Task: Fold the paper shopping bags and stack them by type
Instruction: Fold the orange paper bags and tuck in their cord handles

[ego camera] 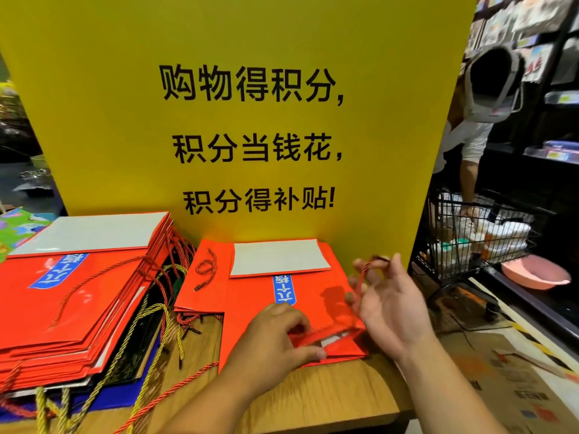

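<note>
— Where is the red bag (247, 296)?
— Flat on the wooden table (313, 399), lower centre; grey base panel folded over, blue label showing.
— And the hands?
— The left hand (275, 333) pinches its open rim. The right hand (388, 305) lies palm up, the cord handle (365, 272) across its fingertips; too blurred to tell a grip.

The yellow sign board (250, 42) is walling off the back, the red bag stack (72, 292) is crowding the left; bare tabletop (329, 396) is lying open nearside.
</note>
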`<control>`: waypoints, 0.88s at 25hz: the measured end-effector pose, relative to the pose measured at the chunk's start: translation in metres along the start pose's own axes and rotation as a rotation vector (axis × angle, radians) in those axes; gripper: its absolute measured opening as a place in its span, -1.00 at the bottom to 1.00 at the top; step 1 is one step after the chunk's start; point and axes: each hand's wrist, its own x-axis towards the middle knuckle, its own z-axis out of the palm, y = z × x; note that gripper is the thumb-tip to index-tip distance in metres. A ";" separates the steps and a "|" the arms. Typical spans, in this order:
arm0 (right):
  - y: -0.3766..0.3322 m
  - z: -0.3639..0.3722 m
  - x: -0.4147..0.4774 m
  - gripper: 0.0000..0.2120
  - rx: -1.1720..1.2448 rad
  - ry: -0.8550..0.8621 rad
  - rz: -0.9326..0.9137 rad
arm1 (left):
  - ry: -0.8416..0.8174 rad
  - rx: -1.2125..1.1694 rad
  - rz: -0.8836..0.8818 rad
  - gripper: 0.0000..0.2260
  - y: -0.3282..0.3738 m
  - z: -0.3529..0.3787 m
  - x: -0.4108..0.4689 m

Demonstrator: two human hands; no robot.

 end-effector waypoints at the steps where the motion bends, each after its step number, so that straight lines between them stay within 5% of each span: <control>1: 0.010 -0.001 0.000 -0.51 -0.261 0.021 -0.006 | -0.024 0.084 0.021 -0.62 0.001 0.002 -0.001; 3: 0.030 -0.009 -0.001 -0.35 -0.562 0.018 -0.028 | -0.046 0.198 0.030 -0.57 0.004 0.004 -0.003; 7: 0.038 -0.017 -0.007 -0.81 -0.875 0.056 -0.080 | -0.079 0.284 -0.006 -0.50 0.009 0.001 -0.003; 10: 0.040 -0.016 -0.011 -0.83 -1.145 -0.016 -0.045 | -0.135 0.231 -0.014 -0.46 0.006 0.000 -0.003; 14: 0.043 -0.020 -0.007 -0.82 -1.297 -0.008 -0.054 | -0.091 -0.613 -0.303 -0.57 0.009 -0.018 -0.001; 18: 0.043 -0.016 -0.008 -0.78 -1.307 -0.026 -0.060 | 0.266 -1.339 -0.584 -0.80 0.003 -0.042 0.006; 22: 0.042 -0.012 -0.009 -0.81 -1.299 -0.055 -0.034 | 0.482 -1.619 -0.652 -0.82 0.001 -0.050 0.006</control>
